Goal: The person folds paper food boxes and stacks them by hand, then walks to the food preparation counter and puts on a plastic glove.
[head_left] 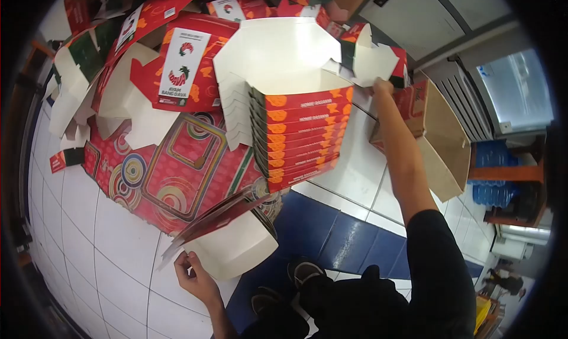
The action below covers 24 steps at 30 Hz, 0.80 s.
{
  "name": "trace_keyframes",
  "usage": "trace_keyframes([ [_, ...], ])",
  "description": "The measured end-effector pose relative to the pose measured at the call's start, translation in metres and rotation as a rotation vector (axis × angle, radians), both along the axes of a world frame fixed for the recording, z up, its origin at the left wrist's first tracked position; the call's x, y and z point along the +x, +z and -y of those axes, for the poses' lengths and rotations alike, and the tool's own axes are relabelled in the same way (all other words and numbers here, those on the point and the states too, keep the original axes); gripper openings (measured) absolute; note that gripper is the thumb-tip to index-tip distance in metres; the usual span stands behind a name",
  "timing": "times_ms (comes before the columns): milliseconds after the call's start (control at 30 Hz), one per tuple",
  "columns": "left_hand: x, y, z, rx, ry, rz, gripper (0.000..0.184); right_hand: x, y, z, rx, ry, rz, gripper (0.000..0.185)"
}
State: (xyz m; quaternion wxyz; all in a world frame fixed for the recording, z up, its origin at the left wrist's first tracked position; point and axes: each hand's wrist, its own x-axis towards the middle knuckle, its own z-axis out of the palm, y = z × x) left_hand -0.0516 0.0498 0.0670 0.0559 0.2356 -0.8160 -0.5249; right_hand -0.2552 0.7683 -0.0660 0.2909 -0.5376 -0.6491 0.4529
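1. Head camera live, and at far left I've got a heap of red cartons point(183, 60) spilling over a patterned mat point(183, 155).
2. Below it, my left hand point(199, 281), fingers curled at the edge of an open carton point(236, 247), pale inside and tilted; I cannot tell whether they grip it.
3. Mid-frame, a nested stack point(305, 137) of red cartons stands tall!
4. Right of that, my right hand point(383, 87) reaches a loose carton point(371, 58); its fingers are mostly hidden, so their opening and hold I cannot tell.
5. Far right: a brown cardboard box point(447, 140), then blue jugs point(494, 191).
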Motion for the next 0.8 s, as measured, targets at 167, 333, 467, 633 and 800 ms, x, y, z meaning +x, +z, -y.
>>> trace_keyframes([
  [167, 0.010, -0.009, 0.014, -0.075, 0.052, -0.085, 0.023, 0.040, 0.125, 0.077, 0.980, 0.198, 0.174, 0.020],
  [333, 0.019, 0.013, 0.015, -0.263, -0.064, -0.286, 0.023, 0.087, 0.226, 0.050, 1.234, 0.228, 0.002, 0.028],
  [467, 0.014, 0.038, 0.001, 0.128, -0.277, -0.375, 0.013, 0.144, 0.317, 0.095, 1.131, 0.306, -0.161, 0.029],
  [633, 0.020, 0.076, -0.005, 0.898, -0.508, -0.244, 0.075, 0.204, 0.401, 0.204, 1.336, 0.474, -0.101, 0.032],
  [800, 0.041, 0.108, 0.007, 1.041, -0.705, -0.092, 0.100, 0.208, 0.375, 0.373, 1.064, 1.455, -0.246, 0.036],
])
